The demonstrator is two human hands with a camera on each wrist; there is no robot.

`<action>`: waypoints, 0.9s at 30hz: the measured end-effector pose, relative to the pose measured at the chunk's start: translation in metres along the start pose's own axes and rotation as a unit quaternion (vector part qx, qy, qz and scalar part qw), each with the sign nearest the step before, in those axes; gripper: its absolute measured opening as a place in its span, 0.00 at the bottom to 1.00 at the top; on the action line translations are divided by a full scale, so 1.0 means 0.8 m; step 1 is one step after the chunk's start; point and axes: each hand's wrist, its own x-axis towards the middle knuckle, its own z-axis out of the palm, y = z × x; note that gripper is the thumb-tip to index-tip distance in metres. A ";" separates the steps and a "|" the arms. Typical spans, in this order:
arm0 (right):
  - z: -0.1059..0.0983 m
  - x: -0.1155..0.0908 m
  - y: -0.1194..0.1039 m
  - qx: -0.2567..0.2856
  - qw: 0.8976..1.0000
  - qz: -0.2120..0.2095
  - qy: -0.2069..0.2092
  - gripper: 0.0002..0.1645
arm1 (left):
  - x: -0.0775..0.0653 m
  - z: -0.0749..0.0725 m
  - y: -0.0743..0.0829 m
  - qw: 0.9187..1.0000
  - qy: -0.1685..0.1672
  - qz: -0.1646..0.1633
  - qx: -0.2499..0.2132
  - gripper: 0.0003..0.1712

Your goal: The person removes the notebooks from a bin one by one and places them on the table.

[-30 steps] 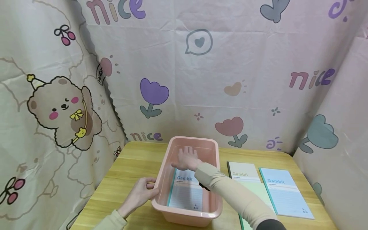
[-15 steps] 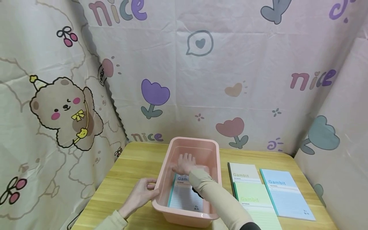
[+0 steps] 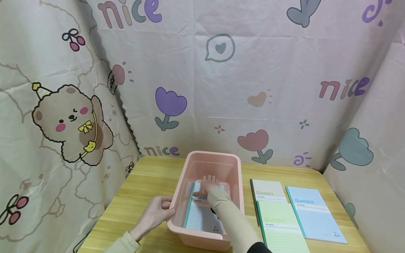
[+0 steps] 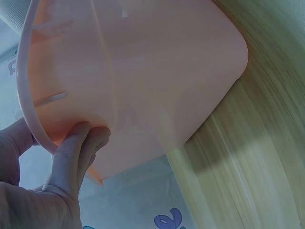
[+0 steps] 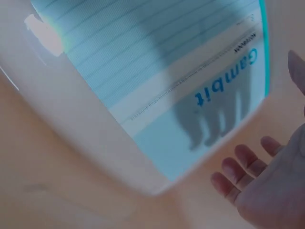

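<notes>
A pink plastic tub (image 3: pixel 202 241) stands on the table, with a light blue Gambit notebook (image 3: pixel 201 218) lying flat on its bottom. My left hand (image 3: pixel 155 213) grips the tub's left rim near the front. In the left wrist view, that hand (image 4: pixel 52 181) has its thumb on one side of the rim and its fingers on the other. Inside the tub, my right hand (image 3: pixel 207 185) is over the notebook's far end with fingers spread. The right wrist view shows the right hand (image 5: pixel 271 186) holding nothing, apart from the notebook (image 5: pixel 167 71), its shadow on the cover.
Right of the tub lie a white notebook (image 3: pixel 269 189), a green notebook (image 3: pixel 283 225) overlapping its lower part, and a blue notebook (image 3: pixel 316 214). The wooden table (image 3: pixel 152 172) backs onto a printed curtain (image 3: pixel 218 88).
My right hand has moved down and nearer inside the tub, over the notebook. Its sleeve has swung left, uncovering more of the green notebook. The left hand has stayed on the rim.
</notes>
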 end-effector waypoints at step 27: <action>0.045 0.018 0.012 -0.122 0.992 -0.027 0.035 0.68 | -0.001 -0.002 0.001 1.000 -0.007 0.005 -0.008 0.30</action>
